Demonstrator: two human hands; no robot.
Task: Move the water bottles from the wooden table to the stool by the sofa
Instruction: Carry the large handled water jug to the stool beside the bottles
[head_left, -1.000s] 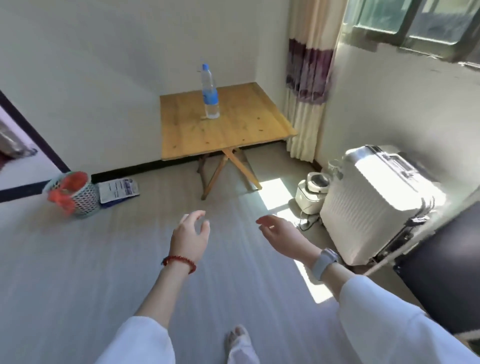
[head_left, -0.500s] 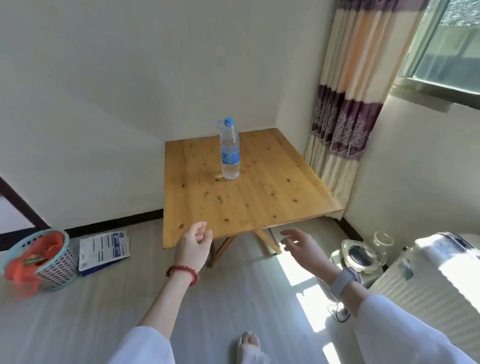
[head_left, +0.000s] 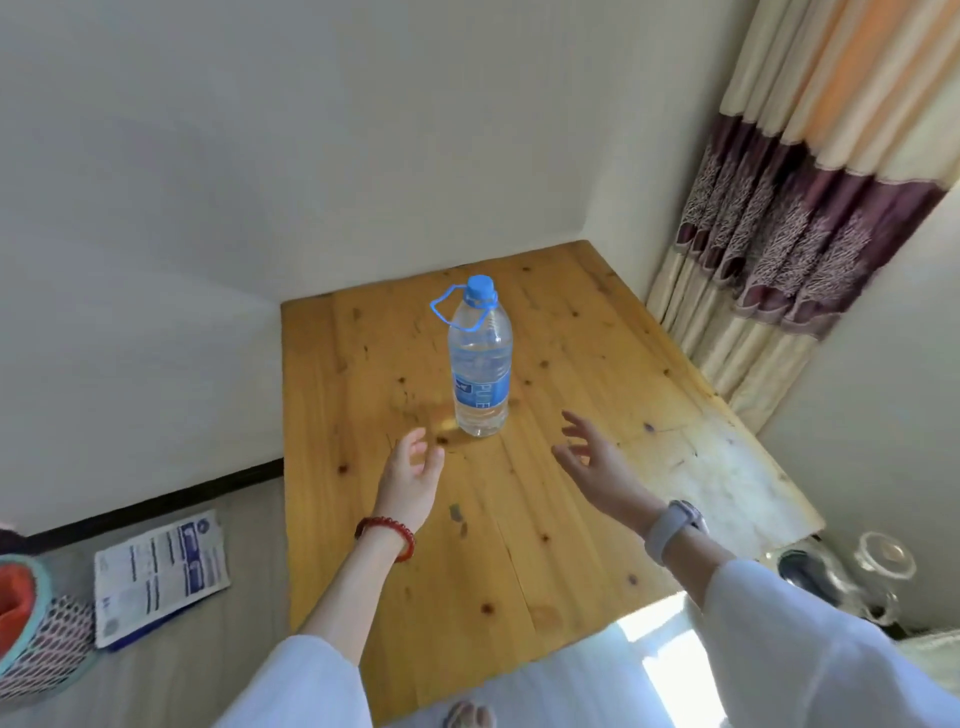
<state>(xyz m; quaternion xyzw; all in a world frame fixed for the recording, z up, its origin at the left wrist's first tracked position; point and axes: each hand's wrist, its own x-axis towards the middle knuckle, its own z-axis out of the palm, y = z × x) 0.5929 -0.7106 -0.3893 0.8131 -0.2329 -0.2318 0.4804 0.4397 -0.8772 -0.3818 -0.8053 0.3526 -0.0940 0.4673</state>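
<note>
Pine-coloured and knotty, the tabletop (head_left: 561, 519) fills the middle of the view, set into the corner of two pale walls. One water bottle (head_left: 480, 364) stands upright on it, clear plastic with a blue cap, a blue carry loop sticking out from the neck and a blue label round its body. It is touched by neither hand.

Both hands hover over the wood, just short of the bottle, one to each side. The left hand (head_left: 410, 483) has its fingers (head_left: 418, 441) loosely curled and apart, holding nothing; their tips lie just below and to the left of the bottle's base. A red bead bracelet (head_left: 387, 535) circles that wrist. The right hand (head_left: 597, 467) is spread wider, its fingers (head_left: 576, 423) splayed and empty, the bottle just beyond them to the left. A pale wristwatch (head_left: 672, 527) sits on that wrist, and both arms come out of white sleeves.

Well to the right of the right fingers hangs a cream and purple curtain (head_left: 789, 218). Far left of the left fingers, on the floor, lie a printed packet (head_left: 161, 577) and a patterned basket (head_left: 36, 618) with something orange inside. Sunlight washes out the tabletop's right edge.
</note>
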